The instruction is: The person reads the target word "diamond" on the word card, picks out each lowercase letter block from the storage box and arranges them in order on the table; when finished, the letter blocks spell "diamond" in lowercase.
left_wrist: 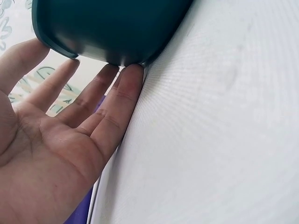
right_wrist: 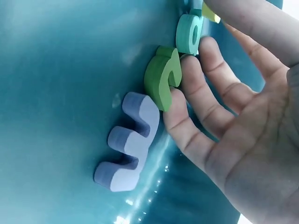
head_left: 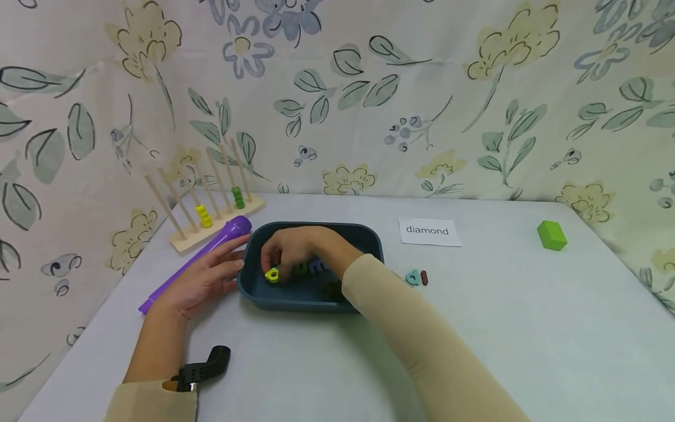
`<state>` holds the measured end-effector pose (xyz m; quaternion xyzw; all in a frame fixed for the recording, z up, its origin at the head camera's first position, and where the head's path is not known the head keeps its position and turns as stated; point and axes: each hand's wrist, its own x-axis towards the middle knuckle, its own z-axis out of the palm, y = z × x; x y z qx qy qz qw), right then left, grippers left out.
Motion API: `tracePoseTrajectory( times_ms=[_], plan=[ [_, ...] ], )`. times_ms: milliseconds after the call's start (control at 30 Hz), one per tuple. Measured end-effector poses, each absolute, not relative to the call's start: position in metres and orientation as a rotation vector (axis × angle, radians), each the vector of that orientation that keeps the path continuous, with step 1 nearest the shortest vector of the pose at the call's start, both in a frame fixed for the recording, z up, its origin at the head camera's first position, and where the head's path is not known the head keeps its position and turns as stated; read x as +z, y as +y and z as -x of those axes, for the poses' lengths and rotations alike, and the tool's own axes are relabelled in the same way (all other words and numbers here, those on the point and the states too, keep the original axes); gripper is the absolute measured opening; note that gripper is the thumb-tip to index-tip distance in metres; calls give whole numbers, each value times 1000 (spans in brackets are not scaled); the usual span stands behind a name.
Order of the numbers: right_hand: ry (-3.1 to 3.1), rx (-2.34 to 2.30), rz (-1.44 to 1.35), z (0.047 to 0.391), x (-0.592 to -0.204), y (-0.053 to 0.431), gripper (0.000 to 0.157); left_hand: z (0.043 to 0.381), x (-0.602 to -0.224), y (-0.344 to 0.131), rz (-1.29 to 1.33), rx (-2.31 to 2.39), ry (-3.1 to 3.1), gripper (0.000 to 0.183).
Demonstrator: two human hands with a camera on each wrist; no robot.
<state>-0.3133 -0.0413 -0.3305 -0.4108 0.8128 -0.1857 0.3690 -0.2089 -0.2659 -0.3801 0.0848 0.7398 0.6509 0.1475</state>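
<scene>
Inside the bin (head_left: pixel 303 306), my right hand (head_left: pixel 296 247) pinches a yellow letter (head_left: pixel 268 277). My straight-fingered left hand (head_left: pixel 205 282) touches the bin's outside.

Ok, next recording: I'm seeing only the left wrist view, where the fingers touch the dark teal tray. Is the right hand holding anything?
Observer: Yes, the head view shows the right hand pinching a small yellow piece inside the tray.

Operator: My view misses the tray's inside. Anything else in there?

Observer: The right wrist view shows a lavender m-shaped piece next to a green piece.

Operator: And on the table beyond the tray's right end?

Observer: A white card lies there, printed with the word "diamond".
</scene>
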Motion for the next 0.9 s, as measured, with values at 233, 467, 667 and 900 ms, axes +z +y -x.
tracePoseTrajectory(
  times_ms=[233,467,667,900],
  plan=[
    [2109,-591,1010,319,-329,-39,20,207,-380,-266,-218,1863,2145,60],
    [2156,-650,970,322,-321,-33,19,204,-379,-264,-176,1835,2181,62],
    [2132,-720,985,322,-314,-26,23,205,-378,-264,-188,1818,2191,61],
    [2110,-760,995,321,-303,-14,35,208,-379,-262,-200,1812,2184,61]
  ],
)
